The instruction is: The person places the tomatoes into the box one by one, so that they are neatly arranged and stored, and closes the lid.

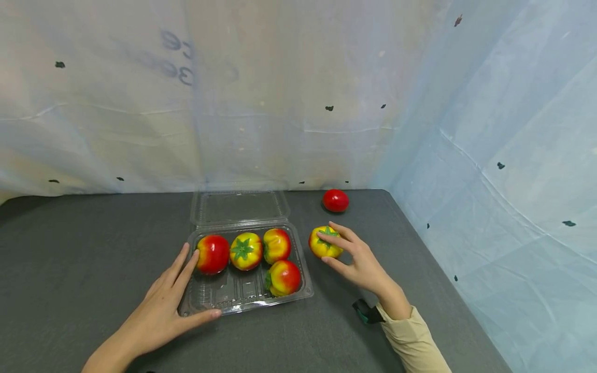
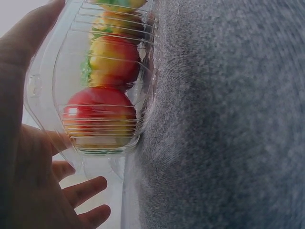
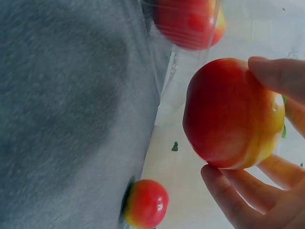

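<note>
My right hand [image 1: 361, 259] grips a red-and-yellow persimmon [image 1: 321, 248] with a green leafy top, between thumb and fingertips. In the right wrist view, this persimmon [image 3: 228, 114] is held off the grey tabletop, to the right of a clear plastic clamshell box [image 1: 233, 305]. Several similar persimmons lie inside: one at the left [image 1: 213, 255], one in the middle [image 1: 245, 251], others along the right side [image 1: 285, 278]. My left hand [image 1: 160, 305] rests at the box's front left corner, fingers straight along the left wall and thumb at the front rim.
The box's clear lid [image 1: 240, 206] lies folded back on the table [image 1: 93, 259]. Another red persimmon [image 1: 336, 200] sits near the table's back edge, beyond my right hand. Pale plastic sheeting [image 1: 280, 103] hangs behind the table and along its right side.
</note>
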`<action>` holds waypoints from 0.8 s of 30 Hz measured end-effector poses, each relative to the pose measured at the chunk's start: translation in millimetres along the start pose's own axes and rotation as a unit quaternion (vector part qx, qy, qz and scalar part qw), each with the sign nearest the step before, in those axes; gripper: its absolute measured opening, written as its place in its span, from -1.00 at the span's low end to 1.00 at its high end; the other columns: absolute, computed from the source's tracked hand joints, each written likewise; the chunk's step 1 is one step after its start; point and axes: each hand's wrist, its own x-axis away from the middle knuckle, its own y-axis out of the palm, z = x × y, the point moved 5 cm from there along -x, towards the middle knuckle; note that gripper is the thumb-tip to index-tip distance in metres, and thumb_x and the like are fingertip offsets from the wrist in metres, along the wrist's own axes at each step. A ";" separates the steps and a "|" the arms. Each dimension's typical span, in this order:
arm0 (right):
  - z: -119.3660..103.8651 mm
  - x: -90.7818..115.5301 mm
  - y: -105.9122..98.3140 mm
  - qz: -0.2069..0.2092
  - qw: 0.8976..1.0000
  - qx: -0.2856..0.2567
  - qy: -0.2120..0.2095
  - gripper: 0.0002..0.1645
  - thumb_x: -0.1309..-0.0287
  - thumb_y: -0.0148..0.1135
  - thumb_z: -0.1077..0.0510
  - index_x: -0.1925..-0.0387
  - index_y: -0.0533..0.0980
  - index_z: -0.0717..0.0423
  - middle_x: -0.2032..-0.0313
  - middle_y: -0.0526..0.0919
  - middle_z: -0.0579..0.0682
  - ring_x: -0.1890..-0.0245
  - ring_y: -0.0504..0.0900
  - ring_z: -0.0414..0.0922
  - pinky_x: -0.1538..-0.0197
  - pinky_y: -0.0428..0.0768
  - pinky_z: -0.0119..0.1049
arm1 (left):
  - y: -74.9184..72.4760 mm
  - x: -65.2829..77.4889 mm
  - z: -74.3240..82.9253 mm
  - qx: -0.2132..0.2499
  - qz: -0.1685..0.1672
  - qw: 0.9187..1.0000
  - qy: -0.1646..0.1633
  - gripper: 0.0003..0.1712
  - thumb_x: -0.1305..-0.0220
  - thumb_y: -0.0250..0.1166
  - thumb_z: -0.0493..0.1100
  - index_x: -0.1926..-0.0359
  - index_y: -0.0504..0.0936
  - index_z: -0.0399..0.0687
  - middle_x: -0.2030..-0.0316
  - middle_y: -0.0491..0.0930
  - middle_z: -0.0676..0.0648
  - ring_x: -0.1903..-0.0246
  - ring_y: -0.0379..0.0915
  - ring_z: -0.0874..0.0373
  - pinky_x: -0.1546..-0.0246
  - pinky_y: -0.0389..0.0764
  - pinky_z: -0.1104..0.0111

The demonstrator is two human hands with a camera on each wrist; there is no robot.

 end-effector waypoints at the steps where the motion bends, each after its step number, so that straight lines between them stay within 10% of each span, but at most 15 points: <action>1: -1.3 -1.1 0.2 0.001 1.000 -0.001 -0.001 -0.40 -0.06 0.40 0.18 -0.19 0.51 0.01 -0.32 0.32 0.18 -0.23 0.42 0.09 -0.04 0.58 -0.02 | -0.1 0.0 0.1 0.000 0.000 1.000 0.001 0.37 0.10 0.26 0.55 -0.52 -0.34 0.26 -0.51 -0.52 0.01 -0.31 -0.04 -0.47 -0.02 0.07 -0.51; 15: -16.9 -12.9 6.8 -0.012 1.000 -0.018 -0.012 -0.41 -0.12 0.36 0.15 -0.22 0.49 0.01 -0.35 0.27 0.16 -0.04 0.56 -0.03 0.07 0.61 -0.18 | -1.0 1.4 0.0 0.005 0.006 1.000 0.006 0.35 0.09 0.28 0.52 -0.52 -0.32 0.27 -0.52 -0.48 -0.02 -0.33 -0.07 -0.47 -0.03 0.05 -0.50; 24: -26.4 -19.6 12.3 -0.027 0.999 -0.027 -0.015 -0.38 -0.15 0.34 0.13 -0.26 0.44 -0.03 -0.38 0.26 0.11 -0.33 0.33 0.07 -0.14 0.53 0.03 | -1.0 1.4 0.2 0.008 0.008 1.000 0.006 0.37 0.11 0.28 0.55 -0.52 -0.32 0.25 -0.52 -0.50 0.01 -0.34 -0.07 -0.44 -0.06 0.05 -0.48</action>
